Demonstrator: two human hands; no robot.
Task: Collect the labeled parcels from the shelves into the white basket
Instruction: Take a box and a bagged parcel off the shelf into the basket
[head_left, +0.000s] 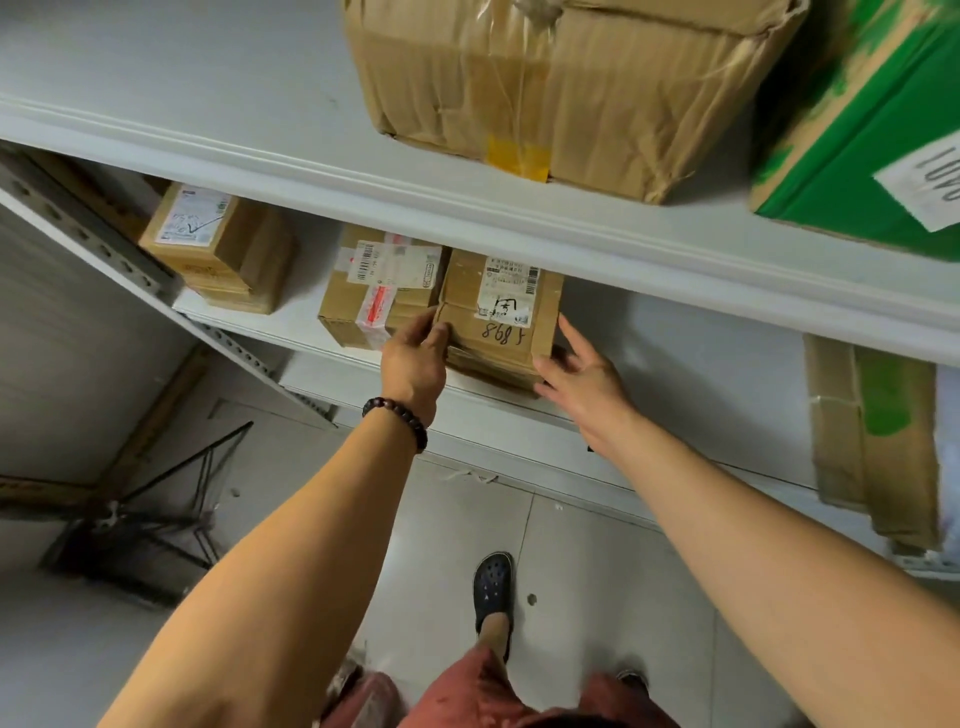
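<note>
A brown cardboard parcel with a white label and handwritten digits sits at the front of the middle shelf. My left hand holds its left front corner, fingers curled against the side. My right hand is at its right front corner with fingers spread and straight, touching or nearly touching the box. A second labeled parcel with red-printed tape stands right beside it on the left. A third labeled parcel lies farther left. The white basket is not in view.
The upper shelf carries a big taped brown carton and a green box. A flat brown and green carton leans at the right. A black wire stand sits on the tiled floor at the left. My shoe is below.
</note>
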